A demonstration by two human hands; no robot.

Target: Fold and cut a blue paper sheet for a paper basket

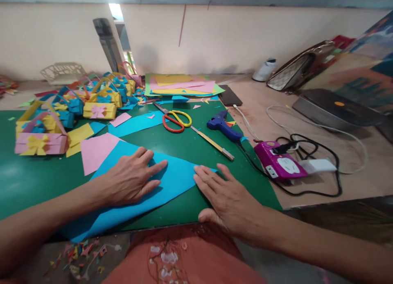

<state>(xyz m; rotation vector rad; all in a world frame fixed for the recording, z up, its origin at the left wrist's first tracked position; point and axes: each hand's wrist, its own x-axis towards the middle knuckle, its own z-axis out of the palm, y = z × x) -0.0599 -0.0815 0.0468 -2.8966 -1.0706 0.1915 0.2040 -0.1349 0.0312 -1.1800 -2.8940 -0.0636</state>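
A large sheet of blue paper [175,175] lies at a slant on the green cutting mat [251,185], its lower left part hanging past the table edge. My left hand [132,175] rests on the sheet with its fingers apart. At the sheet's pointed right corner, my right hand [222,194] presses flat fingertips, thumb spread on the mat. Pink paper [98,153] sticks out from beneath the blue sheet. Beyond it lie scissors [176,121] with red and yellow handles, a yellow utility knife [211,141] and a blue glue gun [224,127].
Several small paper baskets [41,142] stand at the left. Stacked coloured sheets [184,85] lie at the back. On the right are a purple power strip [279,161] with looping cables, a dark phone [230,96] and a handbag [297,67]. Scraps [81,251] lie below the table.
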